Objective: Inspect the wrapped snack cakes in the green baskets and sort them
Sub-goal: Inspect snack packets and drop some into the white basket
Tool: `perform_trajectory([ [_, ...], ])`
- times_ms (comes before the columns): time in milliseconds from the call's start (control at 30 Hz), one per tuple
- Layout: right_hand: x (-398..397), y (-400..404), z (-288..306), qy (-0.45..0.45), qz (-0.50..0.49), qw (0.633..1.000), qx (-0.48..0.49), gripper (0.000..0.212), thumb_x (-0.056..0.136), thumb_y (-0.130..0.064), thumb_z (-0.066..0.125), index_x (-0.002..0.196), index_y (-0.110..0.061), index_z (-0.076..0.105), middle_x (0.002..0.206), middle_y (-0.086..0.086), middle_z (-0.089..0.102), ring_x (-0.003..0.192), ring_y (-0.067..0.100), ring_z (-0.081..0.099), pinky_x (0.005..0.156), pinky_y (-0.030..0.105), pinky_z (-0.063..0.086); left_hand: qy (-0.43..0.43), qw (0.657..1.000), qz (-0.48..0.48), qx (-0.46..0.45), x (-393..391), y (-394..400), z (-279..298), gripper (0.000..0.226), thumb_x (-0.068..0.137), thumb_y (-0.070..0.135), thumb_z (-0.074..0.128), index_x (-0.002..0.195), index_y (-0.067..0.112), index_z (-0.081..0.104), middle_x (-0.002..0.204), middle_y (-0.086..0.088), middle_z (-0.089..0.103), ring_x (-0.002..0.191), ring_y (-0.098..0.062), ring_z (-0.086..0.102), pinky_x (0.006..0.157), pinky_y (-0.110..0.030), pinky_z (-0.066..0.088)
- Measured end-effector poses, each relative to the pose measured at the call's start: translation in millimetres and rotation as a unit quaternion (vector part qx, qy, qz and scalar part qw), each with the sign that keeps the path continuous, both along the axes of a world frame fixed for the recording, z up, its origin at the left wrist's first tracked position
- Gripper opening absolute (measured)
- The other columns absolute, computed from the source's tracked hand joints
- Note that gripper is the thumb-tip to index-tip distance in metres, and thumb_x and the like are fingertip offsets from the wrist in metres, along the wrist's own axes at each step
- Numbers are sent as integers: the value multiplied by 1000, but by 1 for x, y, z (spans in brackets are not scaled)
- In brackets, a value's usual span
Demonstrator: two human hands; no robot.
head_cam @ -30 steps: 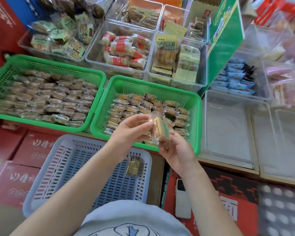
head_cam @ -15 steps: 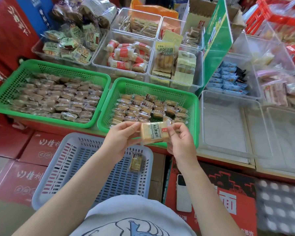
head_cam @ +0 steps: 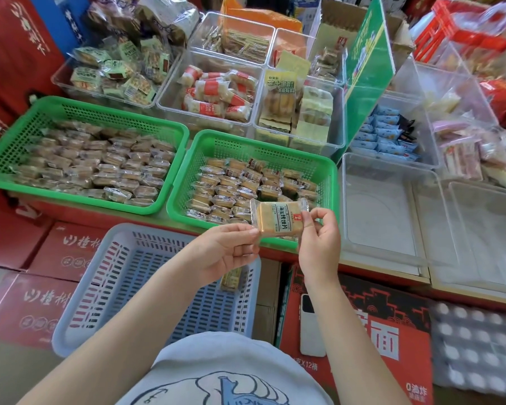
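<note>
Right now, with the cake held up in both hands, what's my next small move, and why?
Probably flip the cake to check its back: the left hand and right hand pinch its ends with only the label side facing you. Then sort it; the grey basket below holds one cake.

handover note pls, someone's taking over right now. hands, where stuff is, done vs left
Left hand and right hand each pinch an edge of one wrapped cake, label up, over the right green basket's near rim.
Done: one cake lies in the blue basket.
Left: judge and place the held cake, then go through both the right basket and the left green basket, each full of cakes.
</note>
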State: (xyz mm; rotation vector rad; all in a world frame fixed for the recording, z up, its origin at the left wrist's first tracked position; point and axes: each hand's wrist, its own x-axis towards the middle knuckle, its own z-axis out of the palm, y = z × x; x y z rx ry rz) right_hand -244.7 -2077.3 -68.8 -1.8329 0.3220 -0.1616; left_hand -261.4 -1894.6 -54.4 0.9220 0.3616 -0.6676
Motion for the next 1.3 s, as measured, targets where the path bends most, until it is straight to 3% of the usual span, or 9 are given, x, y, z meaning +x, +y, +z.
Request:
perform_trajectory([
  [233, -3, -11, 9, 33, 19, 998, 53, 16, 101, -29, 56, 88, -21, 51, 83, 23, 66, 60, 22, 52, 53, 31, 38, -151, 969, -36, 192, 0, -1, -2, 12, 100, 5, 57, 89, 10, 56, 75, -2, 66, 67, -15, 61, 67, -27, 45],
  [433, -5, -16, 27, 92, 52, 932, 346, 10, 95, -16, 60, 98, -10, 53, 78, 12, 64, 40, 9, 31, 37, 21, 27, -125, 977, -38, 170, 2, 1, -5, 12, 94, -4, 63, 96, 7, 59, 85, -6, 65, 74, -14, 61, 70, -22, 52],
  [533, -6, -20, 32, 97, 98, 945, 296, 11, 95, -15, 61, 103, -9, 57, 81, 13, 68, 42, 7, 36, 39, 20, 26, -141, 934, -46, 324, 10, 8, -7, 25, 92, 8, 69, 112, 22, 63, 107, -1, 69, 100, -18, 67, 88, -31, 52],
  [633, -7, -19, 36, 104, 157, 954, 235, 4, 97, -11, 59, 99, -8, 57, 77, 8, 67, 43, 4, 45, 39, 18, 28, -199, 926, -7, 322, 22, 12, 9, 25, 96, 23, 65, 119, 33, 67, 118, 10, 70, 111, -8, 65, 98, -31, 49],
  [767, -8, -13, 35, 106, 252, 940, 206, 17, 95, -16, 61, 97, 0, 54, 66, 7, 59, 43, 10, 36, 41, 25, 28, -215, 936, -109, 255, 25, -6, 25, 20, 93, 34, 70, 111, 25, 72, 103, 6, 76, 93, -14, 72, 82, -33, 56],
  [900, -5, -12, 34, 123, 277, 939, 164, 28, 96, -17, 61, 101, 9, 53, 72, 17, 51, 49, 19, 34, 42, 25, 36, -204, 945, -70, 247, 27, -11, 14, 19, 82, 30, 81, 86, 15, 70, 83, -5, 73, 75, -20, 69, 76, -41, 56],
  [1033, 1, -19, 29, 127, 284, 944, 111, 14, 98, -17, 61, 93, -4, 58, 67, 6, 61, 51, 17, 45, 44, 27, 40, -187, 944, -45, 267, 31, -7, 5, 34, 66, 37, 86, 82, 9, 74, 85, -4, 75, 83, -19, 69, 93, -48, 54],
  [1200, 12, -26, 21, 103, 264, 959, 7, 15, 90, -27, 72, 92, -14, 66, 78, 20, 60, 60, 17, 53, 56, 30, 49, -193, 935, -47, 293, 41, -10, -3, 43, 61, 38, 86, 83, 4, 73, 86, -6, 76, 83, -21, 71, 93, -52, 57],
  [1300, 24, -30, 17, 117, 325, 933, -98, 27, 82, -39, 80, 104, -38, 65, 101, -7, 58, 81, 1, 53, 75, 21, 49, -210, 926, -39, 312, 51, -15, -10, 29, 67, 32, 93, 72, 17, 69, 84, -9, 76, 86, -34, 73, 87, -54, 57],
])
